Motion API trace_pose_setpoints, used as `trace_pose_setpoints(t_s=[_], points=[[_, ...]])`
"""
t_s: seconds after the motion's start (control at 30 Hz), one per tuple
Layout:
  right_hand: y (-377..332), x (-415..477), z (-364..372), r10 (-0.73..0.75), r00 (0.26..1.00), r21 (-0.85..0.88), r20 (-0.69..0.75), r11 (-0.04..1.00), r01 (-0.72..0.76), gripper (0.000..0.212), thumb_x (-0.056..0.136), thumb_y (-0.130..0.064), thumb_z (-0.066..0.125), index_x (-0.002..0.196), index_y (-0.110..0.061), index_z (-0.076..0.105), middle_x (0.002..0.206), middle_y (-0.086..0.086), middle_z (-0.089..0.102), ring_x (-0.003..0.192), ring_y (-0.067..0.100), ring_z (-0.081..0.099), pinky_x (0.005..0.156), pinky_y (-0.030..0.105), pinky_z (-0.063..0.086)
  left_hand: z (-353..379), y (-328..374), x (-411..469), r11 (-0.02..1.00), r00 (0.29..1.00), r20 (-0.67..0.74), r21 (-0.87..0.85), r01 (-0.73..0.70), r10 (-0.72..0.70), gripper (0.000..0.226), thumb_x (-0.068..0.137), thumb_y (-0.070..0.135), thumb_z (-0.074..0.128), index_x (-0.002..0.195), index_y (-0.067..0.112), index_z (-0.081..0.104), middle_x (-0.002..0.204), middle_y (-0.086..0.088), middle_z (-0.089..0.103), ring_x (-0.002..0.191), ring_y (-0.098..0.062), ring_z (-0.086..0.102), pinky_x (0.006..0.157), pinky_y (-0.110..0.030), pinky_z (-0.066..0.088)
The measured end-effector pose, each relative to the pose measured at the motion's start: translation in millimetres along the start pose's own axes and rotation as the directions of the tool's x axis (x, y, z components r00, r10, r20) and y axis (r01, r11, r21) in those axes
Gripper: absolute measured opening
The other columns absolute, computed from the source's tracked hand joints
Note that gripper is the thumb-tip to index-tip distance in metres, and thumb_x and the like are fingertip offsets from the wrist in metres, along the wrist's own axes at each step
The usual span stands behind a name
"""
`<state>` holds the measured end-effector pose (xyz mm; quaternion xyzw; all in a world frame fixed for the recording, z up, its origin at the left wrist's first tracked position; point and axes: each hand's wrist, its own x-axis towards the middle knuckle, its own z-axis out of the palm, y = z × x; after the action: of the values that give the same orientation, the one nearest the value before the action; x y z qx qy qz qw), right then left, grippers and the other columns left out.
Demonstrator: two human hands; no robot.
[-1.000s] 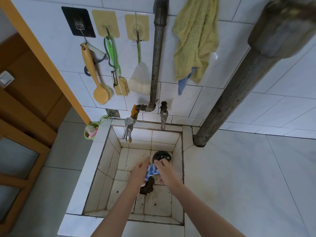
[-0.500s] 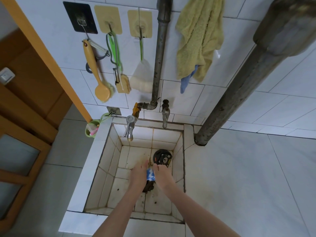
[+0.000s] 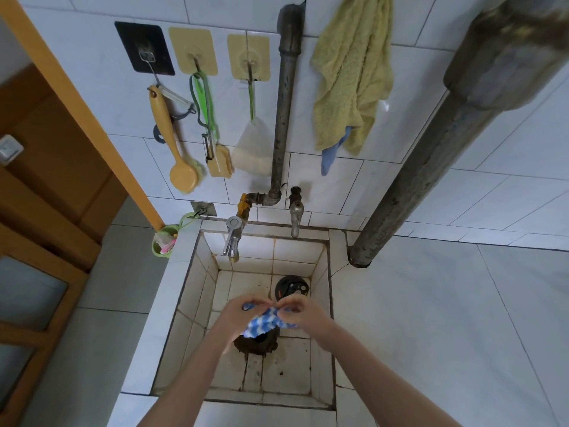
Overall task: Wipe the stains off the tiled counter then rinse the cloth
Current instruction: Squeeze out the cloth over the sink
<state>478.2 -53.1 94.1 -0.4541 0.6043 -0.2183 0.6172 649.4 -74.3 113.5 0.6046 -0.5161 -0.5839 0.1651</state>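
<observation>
Both hands gripped the blue-and-white cloth (image 3: pixel 265 322) above the tiled sink (image 3: pixel 184 291): the left hand (image 3: pixel 237 315) and the right hand (image 3: pixel 303 312) each had fingers curled closed, pinching its upper edge. The cloth hung between and below the fingertips, over the drain hole (image 3: pixel 255 345). Half a second earlier it had been bunched tighter between the hands; it was now spread wider.

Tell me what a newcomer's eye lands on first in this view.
First, the two hands meeting low in the tiled sink: the left hand and right hand each have a grip on the blue-and-white cloth, held above the dark drain hole. Next, the yellow towel draped high on the wall, right of the rusty pipe. Then the brushes on hooks at upper left, led by the yellow long-handled brush.
</observation>
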Motion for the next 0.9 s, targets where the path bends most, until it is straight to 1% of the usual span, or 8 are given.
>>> trace_pose_setpoints(t_s=[0.1, 0.17, 0.27, 0.4, 0.5, 0.6, 0.77, 0.9], points=[[-11, -4, -7, 0.005, 1.0, 0.143, -0.019, 0.99, -0.002, 0.012, 0.09, -0.02, 0.059, 0.101, -0.013, 0.059, 0.108, 0.009, 0.058, 0.093, 0.019, 0.062, 0.082, 0.03, 0.056, 2, 15, 0, 0.997, 0.997, 0.002, -0.002, 0.075, -0.075, 0.007, 0.091, 0.028, 0.057, 0.093, 0.023, 0.061, 0.101, -0.006, 0.06, 0.094, -0.022, 0.058, 0.068, -0.025, 0.051], [-14, -3, -11, 0.039, 0.999, 0.204, -0.023, 0.978, -0.033, 0.02, 0.093, -0.024, 0.056, 0.106, -0.009, 0.057, 0.11, 0.012, 0.058, 0.092, 0.022, 0.063, 0.083, 0.035, 0.057, 5, 23, 3, 0.987, 0.997, 0.056, 0.153, 0.05, -0.06, 0.021, 0.087, 0.041, 0.06, 0.099, 0.024, 0.057, 0.099, -0.002, 0.059, 0.09, -0.016, 0.057, 0.067, -0.02, 0.046], [-20, -10, -22, 0.051, 0.999, 0.249, -0.009, 0.967, -0.047, 0.03, 0.092, -0.026, 0.056, 0.115, -0.008, 0.051, 0.116, 0.014, 0.056, 0.097, 0.026, 0.064, 0.084, 0.04, 0.056, 4, 38, 5, 0.954, 0.988, 0.14, 0.282, -0.105, 0.068, 0.038, 0.077, 0.03, 0.073, 0.108, 0.022, 0.052, 0.103, 0.003, 0.058, 0.09, -0.009, 0.056, 0.067, -0.012, 0.044], [-35, -30, -53, -0.033, 0.999, 0.183, -0.01, 0.983, 0.034, 0.024, 0.086, -0.02, 0.065, 0.105, -0.012, 0.053, 0.11, 0.013, 0.06, 0.092, 0.019, 0.064, 0.082, 0.033, 0.057, 7, 71, 3, 0.93, 0.972, 0.157, 0.296, -0.216, 0.176, 0.018, 0.085, 0.029, 0.065, 0.094, 0.02, 0.051, 0.088, 0.003, 0.057, 0.07, -0.009, 0.053, 0.057, -0.015, 0.043], [-53, -49, -84, -0.074, 0.992, 0.055, -0.101, 0.995, 0.08, 0.021, 0.086, -0.021, 0.066, 0.101, -0.011, 0.055, 0.094, 0.004, 0.06, 0.079, 0.01, 0.062, 0.069, 0.019, 0.056, 21, 102, 0, 0.847, 0.953, 0.16, 0.437, -0.301, 0.256, 0.022, 0.084, 0.035, 0.065, 0.091, 0.016, 0.058, 0.084, 0.0, 0.06, 0.071, -0.009, 0.053, 0.067, -0.022, 0.046], [-66, -71, -118, -0.138, 0.982, -0.05, -0.129, 0.99, 0.132, 0.017, 0.087, -0.023, 0.063, 0.101, -0.015, 0.056, 0.092, -0.001, 0.06, 0.08, 0.007, 0.06, 0.069, 0.016, 0.053, 43, 139, -6, 0.761, 0.923, 0.169, 0.525, -0.381, 0.345, 0.021, 0.085, 0.035, 0.063, 0.09, 0.015, 0.057, 0.075, 0.008, 0.054, 0.066, -0.002, 0.048, 0.06, -0.009, 0.038], [-78, -111, -185, -0.278, 0.926, -0.097, -0.256, 0.96, 0.262, 0.016, 0.085, -0.018, 0.068, 0.095, -0.011, 0.058, 0.086, 0.003, 0.06, 0.076, 0.01, 0.061, 0.068, 0.019, 0.054, 92, 192, -17, 0.771, 0.875, 0.138, 0.423, -0.476, 0.465, 0.017, 0.086, 0.038, 0.062, 0.083, 0.023, 0.054, 0.072, 0.006, 0.057, 0.06, -0.003, 0.052, 0.056, -0.01, 0.041], [-87, -156, -251, -0.406, 0.87, -0.162, -0.281, 0.913, 0.374, 0.018, 0.084, -0.01, 0.067, 0.098, -0.012, 0.056, 0.092, 0.013, 0.061, 0.08, 0.021, 0.061, 0.068, 0.029, 0.055, 148, 237, -34, 0.785, 0.839, 0.14, 0.3, -0.542, 0.526, 0.021, 0.094, 0.033, 0.051, 0.102, 0.013, 0.053, 0.082, -0.005, 0.059, 0.063, -0.011, 0.055, 0.053, -0.017, 0.045]])
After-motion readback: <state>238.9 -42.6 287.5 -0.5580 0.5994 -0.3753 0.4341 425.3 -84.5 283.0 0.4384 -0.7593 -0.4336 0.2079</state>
